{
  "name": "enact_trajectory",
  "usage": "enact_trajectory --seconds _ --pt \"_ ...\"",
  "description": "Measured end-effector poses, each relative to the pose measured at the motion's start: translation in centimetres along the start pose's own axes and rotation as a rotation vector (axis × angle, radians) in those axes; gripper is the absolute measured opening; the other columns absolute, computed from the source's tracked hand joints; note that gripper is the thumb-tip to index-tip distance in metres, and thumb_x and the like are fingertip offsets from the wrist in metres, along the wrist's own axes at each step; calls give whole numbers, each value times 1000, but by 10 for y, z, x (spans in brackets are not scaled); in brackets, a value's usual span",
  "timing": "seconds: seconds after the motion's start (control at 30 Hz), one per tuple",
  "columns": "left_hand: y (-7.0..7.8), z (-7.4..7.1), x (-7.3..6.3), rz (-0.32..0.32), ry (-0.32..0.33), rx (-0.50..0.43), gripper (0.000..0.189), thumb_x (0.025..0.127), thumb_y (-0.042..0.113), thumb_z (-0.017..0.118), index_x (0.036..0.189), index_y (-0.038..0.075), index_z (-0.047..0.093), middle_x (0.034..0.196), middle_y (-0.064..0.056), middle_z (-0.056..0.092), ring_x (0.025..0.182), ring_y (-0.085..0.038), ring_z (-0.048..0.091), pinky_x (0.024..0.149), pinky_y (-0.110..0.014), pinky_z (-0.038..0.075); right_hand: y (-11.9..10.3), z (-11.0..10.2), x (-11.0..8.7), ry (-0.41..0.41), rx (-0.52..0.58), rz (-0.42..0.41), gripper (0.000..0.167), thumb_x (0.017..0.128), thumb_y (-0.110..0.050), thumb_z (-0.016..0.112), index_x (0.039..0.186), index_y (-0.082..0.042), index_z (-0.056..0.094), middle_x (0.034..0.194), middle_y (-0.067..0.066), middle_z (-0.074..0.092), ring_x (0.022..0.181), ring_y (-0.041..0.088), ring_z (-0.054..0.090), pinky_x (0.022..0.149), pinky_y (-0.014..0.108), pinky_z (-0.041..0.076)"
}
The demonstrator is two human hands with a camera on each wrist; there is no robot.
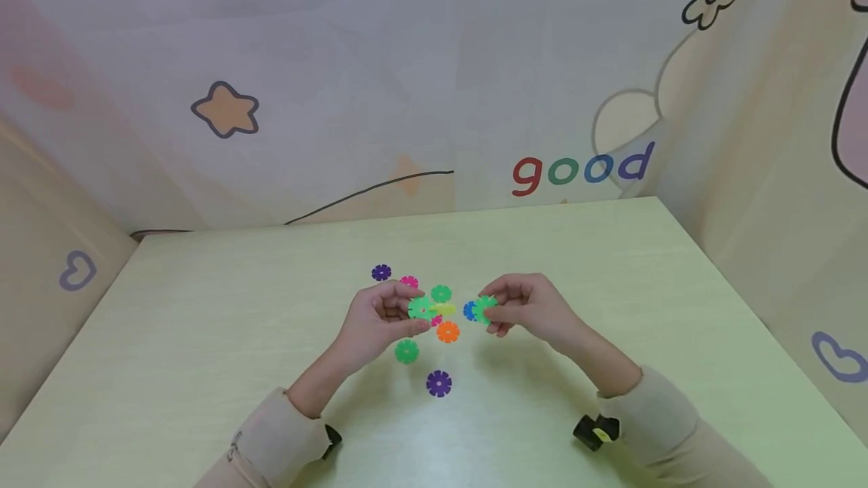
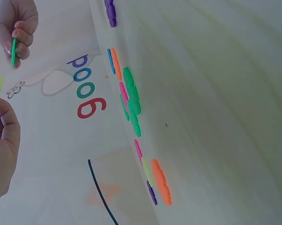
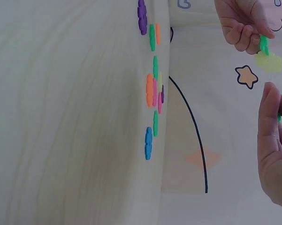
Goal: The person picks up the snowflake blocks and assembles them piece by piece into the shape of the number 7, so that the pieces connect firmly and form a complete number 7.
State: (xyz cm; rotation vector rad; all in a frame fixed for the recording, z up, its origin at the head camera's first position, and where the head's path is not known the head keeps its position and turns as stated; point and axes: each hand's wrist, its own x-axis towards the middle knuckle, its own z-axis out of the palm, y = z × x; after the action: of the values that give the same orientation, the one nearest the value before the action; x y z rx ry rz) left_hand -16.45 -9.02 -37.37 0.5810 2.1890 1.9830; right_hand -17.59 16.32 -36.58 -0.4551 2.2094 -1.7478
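My left hand (image 1: pixel 371 320) pinches a green notched disc (image 1: pixel 418 309) between thumb and fingers. A yellow disc (image 1: pixel 444 309) is slotted into its right side, at an angle to it; the right wrist view shows this yellow disc (image 3: pixel 269 62) just below the green one (image 3: pixel 264 44). Across a small gap, my right hand (image 1: pixel 536 309) pinches a second green disc (image 1: pixel 485 309), seen edge-on as a green strip (image 2: pixel 13 52) in the left wrist view. Both hands are raised above the table. Behind the right hand's disc, a blue disc (image 1: pixel 469 311) is partly hidden.
Several loose flower-shaped discs lie on the pale table (image 1: pixel 237 337), among them an orange disc (image 1: pixel 448 332), a green disc (image 1: pixel 407 352) and two purple discs, one near (image 1: pixel 438 383) and one far (image 1: pixel 382 272). A printed curtain (image 1: pixel 353 96) hangs along the table's back edge.
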Motion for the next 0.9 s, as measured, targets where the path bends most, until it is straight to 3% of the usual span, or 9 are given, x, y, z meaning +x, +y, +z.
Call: enact_trajectory --seconds 0.43,0.9 --pt "-2 1 1 25 18 -3 33 72 -4 73 102 -7 59 76 -9 64 66 -17 61 64 -25 52 -6 16 6 32 172 -36 25 84 1 61 103 15 53 78 10 63 65 18 65 64 31 54" --pt "-1 4 2 20 33 -33 34 72 -6 72 103 -8 58 78 -13 65 66 -16 62 64 -26 53 -6 27 8 67 246 -38 24 84 1 61 102 15 53 75 10 65 64 18 66 64 31 54"
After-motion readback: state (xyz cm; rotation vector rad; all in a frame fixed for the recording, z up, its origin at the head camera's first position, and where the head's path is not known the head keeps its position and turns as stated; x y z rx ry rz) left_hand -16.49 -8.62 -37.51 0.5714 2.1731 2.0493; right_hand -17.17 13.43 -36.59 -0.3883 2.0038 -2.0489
